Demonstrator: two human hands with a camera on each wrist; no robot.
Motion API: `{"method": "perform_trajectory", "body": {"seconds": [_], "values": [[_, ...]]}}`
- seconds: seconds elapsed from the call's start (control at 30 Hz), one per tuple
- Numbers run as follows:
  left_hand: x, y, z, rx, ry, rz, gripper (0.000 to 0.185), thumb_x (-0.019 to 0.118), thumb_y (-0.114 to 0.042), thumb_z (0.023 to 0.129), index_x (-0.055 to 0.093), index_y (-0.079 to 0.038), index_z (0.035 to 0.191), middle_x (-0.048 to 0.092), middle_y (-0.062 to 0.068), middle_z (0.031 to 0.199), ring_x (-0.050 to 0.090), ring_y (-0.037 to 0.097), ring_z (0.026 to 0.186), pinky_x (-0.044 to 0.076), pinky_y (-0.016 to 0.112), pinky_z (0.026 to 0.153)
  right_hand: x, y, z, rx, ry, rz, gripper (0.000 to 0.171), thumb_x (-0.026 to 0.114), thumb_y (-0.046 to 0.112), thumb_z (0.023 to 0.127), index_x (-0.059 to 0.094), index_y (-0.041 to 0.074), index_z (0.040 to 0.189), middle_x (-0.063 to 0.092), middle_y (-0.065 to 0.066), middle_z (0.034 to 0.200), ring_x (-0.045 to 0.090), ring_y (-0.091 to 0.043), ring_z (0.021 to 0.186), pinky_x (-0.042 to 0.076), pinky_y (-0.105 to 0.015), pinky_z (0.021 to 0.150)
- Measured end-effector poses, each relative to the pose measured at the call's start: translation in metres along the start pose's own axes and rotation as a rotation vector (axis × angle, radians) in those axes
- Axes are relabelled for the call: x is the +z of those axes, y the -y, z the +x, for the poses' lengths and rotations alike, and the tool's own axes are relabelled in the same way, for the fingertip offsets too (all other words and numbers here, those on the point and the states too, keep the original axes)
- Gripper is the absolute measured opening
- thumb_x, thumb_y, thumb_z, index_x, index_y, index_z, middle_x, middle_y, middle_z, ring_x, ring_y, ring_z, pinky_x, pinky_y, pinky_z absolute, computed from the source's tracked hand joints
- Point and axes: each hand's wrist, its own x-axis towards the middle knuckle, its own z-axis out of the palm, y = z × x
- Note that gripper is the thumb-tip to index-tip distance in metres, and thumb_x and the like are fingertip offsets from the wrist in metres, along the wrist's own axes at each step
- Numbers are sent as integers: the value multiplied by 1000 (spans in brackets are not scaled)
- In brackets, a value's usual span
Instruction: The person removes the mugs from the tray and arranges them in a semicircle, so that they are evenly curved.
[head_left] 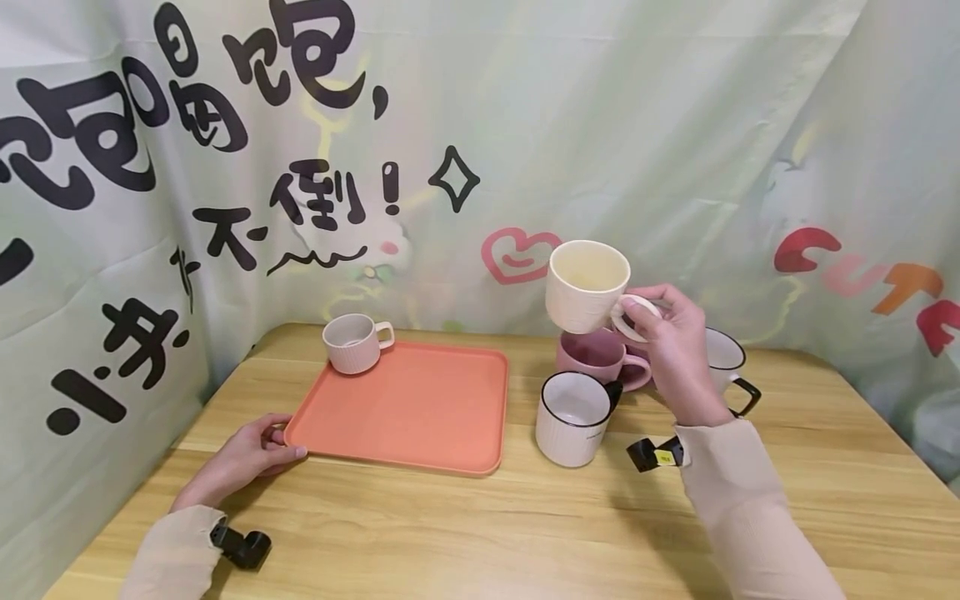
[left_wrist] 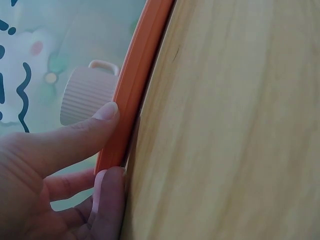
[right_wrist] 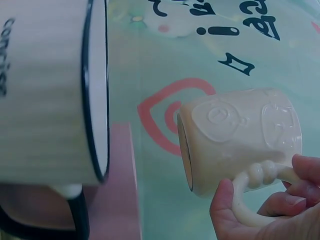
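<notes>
My right hand (head_left: 675, 350) pinches the handle of a cream mug (head_left: 581, 287), held upright in the air above a pink mug (head_left: 588, 348). Raised relief figures show on the cream mug's side in the right wrist view. At the near left corner of an orange tray (head_left: 420, 408), my left hand (head_left: 251, 454) grips the rim; in the left wrist view the thumb lies on the rim and the fingers curl at its edge. On the tray's far left corner stands a pale ribbed cup (head_left: 352, 344), its handle pointing right.
A white ribbed mug with a black rim (head_left: 570, 425) stands right of the tray, in front of the pink mug. Another white mug with a black handle (head_left: 723, 350) is partly hidden behind my right hand. A printed curtain (head_left: 675, 125) hangs behind the wooden table (head_left: 420, 533).
</notes>
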Motion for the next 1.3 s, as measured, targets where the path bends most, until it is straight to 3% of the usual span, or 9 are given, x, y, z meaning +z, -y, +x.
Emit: {"method": "perform_trajectory", "body": {"seconds": [0.27,0.47,0.77,1.07,1.2,1.3], "values": [[1,0,-2,6,17,-34,72,76,-9,92,33,21,141,58,14,102,56,17,84,52,24,67,-14,0,-2,-13,1,155,10,64,-2,98,66,7,95,67,-2,94,71,-11,85,58,-28,71],[2,2,-2,24,-4,1,72,77,-11,91,35,21,140,58,12,100,54,19,84,50,23,67,-25,1,-5,-17,11,209,8,66,-2,96,68,6,95,70,-2,94,72,-11,86,58,-28,71],[1,2,-2,24,16,-26,71,75,-11,93,34,21,141,57,13,102,56,18,84,51,24,67,-43,1,-7,-44,-17,285,7,68,-5,94,69,1,94,71,-6,92,72,-13,81,59,-31,68],[-1,-1,-3,29,2,-16,71,76,-9,92,34,22,139,56,14,101,54,19,84,51,23,68,-59,0,-9,-46,-96,258,7,70,-5,92,70,2,94,66,-6,83,59,-10,67,59,-32,64],[-2,-1,-4,30,8,-18,70,76,-9,92,34,22,140,57,14,101,55,19,84,51,23,68,-67,2,-11,-67,-103,265,6,70,-6,92,69,0,95,60,-5,78,45,-11,62,59,-33,62],[-2,-2,-4,32,12,-26,70,76,-9,92,34,22,140,57,14,102,56,18,84,51,23,68,-74,4,-13,-86,-93,297,7,70,-7,91,68,-2,95,64,-6,80,47,-11,61,59,-33,62]]}}
